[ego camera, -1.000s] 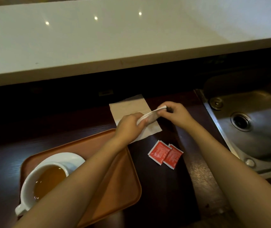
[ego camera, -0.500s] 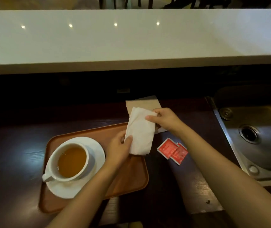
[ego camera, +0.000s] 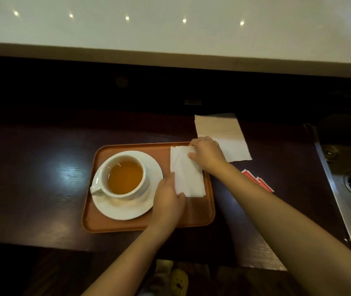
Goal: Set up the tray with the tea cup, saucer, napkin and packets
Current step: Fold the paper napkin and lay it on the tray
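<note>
The napkin (ego camera: 186,174) has come down onto the tray (ego camera: 127,228), both hands pinching it: left (ego camera: 169,199), right (ego camera: 207,154). The packets (ego camera: 257,181) lie just beyond my right forearm, nearer that hand.

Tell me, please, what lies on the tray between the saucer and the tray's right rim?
In the head view, the folded white napkin lies there on the tray, right of the saucer, with the left hand and right hand on it.

The dark wooden counter (ego camera: 31,178) carries an orange tray (ego camera: 149,225) beneath both grips, a flat paper sheet (ego camera: 223,133) just beyond the right grip (ego camera: 207,155), and red packets (ego camera: 262,183) beside that forearm.
</note>
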### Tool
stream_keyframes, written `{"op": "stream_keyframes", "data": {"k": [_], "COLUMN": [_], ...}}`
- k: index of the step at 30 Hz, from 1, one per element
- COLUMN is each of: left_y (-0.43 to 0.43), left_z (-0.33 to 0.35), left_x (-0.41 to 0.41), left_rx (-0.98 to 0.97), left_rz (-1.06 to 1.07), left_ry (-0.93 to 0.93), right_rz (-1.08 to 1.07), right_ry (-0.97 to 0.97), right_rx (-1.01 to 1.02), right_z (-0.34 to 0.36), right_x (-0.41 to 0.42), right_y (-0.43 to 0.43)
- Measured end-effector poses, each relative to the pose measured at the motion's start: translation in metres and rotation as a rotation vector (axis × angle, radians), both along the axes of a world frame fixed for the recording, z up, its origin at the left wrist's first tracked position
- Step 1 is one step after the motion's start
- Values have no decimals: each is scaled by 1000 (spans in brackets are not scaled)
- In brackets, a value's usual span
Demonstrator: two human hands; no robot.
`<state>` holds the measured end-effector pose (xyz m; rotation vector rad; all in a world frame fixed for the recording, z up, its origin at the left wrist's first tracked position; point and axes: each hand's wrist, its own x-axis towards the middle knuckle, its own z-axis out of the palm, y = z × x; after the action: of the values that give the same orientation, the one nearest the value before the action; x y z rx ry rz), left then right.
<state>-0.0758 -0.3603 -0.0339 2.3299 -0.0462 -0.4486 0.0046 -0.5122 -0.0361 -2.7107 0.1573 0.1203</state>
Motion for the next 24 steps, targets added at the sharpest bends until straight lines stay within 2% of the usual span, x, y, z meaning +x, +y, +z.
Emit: {"op": "stream_keyframes", "data": {"k": [3, 5, 10, 13, 19, 24], "left_y": [0, 0, 1, -13, -82, -126], "left_z": [2, 5, 19, 28, 21, 4], "left_x": [-5, -12, -22, -13, 31, 74], "left_rx": [95, 134, 269, 263, 153, 257], "left_rz": [-47, -82, -143, -211, -452, -674], "left_ry": [23, 7, -200, -269, -304, -276], "right_rz": [30, 24, -55, -145, -9, -68], "right_ry": [-36, -87, -206, -173, 28, -112], "right_rx": [-55, -24, 51, 20, -66, -107], "right_z": [-6, -9, -6, -5, -13, -15], "right_x": [-2, -5, -18, -32, -63, -56], "right_y": [-1, -2, -33, -79, -125, -122]}}
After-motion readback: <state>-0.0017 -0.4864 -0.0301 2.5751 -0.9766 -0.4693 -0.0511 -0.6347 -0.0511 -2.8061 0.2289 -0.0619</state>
